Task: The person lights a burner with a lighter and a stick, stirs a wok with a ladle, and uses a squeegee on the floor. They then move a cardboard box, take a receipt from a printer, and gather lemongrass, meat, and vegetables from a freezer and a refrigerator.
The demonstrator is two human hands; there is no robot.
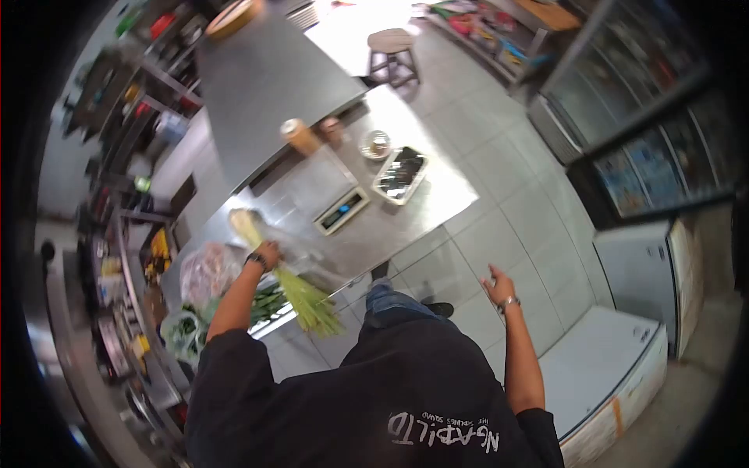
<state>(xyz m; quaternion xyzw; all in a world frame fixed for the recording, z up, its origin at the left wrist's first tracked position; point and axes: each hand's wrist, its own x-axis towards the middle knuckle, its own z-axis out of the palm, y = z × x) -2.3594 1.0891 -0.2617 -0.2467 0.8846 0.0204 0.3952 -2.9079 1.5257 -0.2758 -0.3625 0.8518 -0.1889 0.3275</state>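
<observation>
My left hand (268, 254) is closed around a bunch of long pale-green stalks (303, 298) that look like lemongrass. One end of the bunch lies over the steel table (343, 261); the leafy end reaches past its near edge. Beside that hand are a clear plastic bag (209, 273) with pale contents and some green leafy vegetables (186, 331). Out to the right, over the floor, my right hand (497, 285) holds nothing, its fingers apart. A digital scale (341, 210) sits on the table between the two hands.
Beyond the scale stand a white tray with dark contents (400, 176), a round container (375, 145) and an orange-brown cylinder (299, 136). A wooden stool (392, 54) is farther off. White chest freezers (601, 359) and glass-door fridges (655, 156) line the right side.
</observation>
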